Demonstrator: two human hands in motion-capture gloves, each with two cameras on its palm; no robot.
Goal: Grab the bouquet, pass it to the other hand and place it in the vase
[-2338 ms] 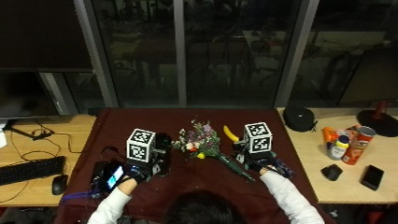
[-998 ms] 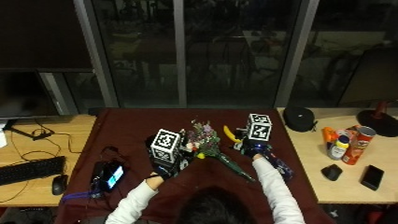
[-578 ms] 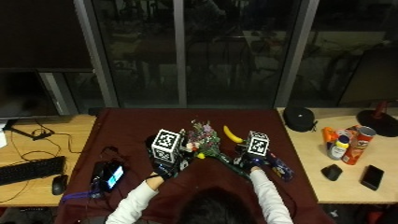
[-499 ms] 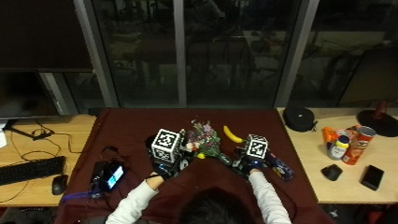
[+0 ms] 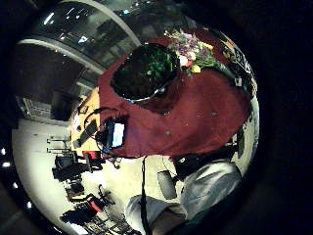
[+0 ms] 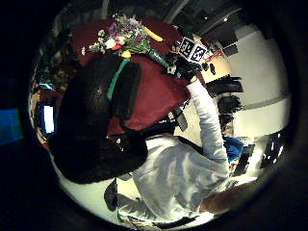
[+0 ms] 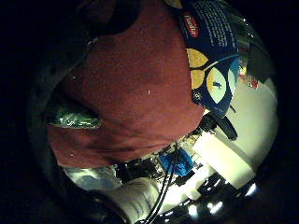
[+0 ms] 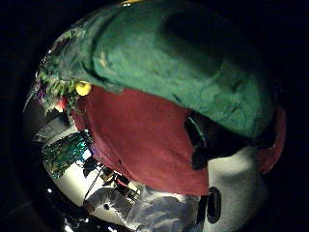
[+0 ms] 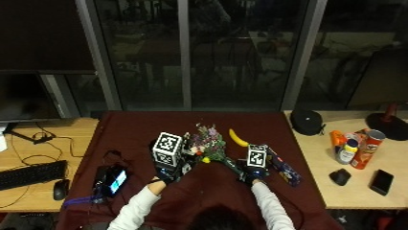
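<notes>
The bouquet (image 9: 207,146) lies on the maroon-covered surface (image 9: 134,129). The right hand (image 9: 254,171) sits at its green-wrapped stem, the left hand (image 9: 167,167) beside the vase (image 5: 145,71); neither hand's fingers can be made out.

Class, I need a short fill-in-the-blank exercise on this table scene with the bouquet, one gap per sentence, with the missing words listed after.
1. The bouquet lies on a dark ____ tablecloth.
2. The yellow fruit beside the flowers is a ____.
3. The right hand is at the bouquet's ____ end, wrapped in green.
4. The keyboard lies on the ____ desk, off the cloth.

Missing words: red; banana; stem; wooden
</notes>
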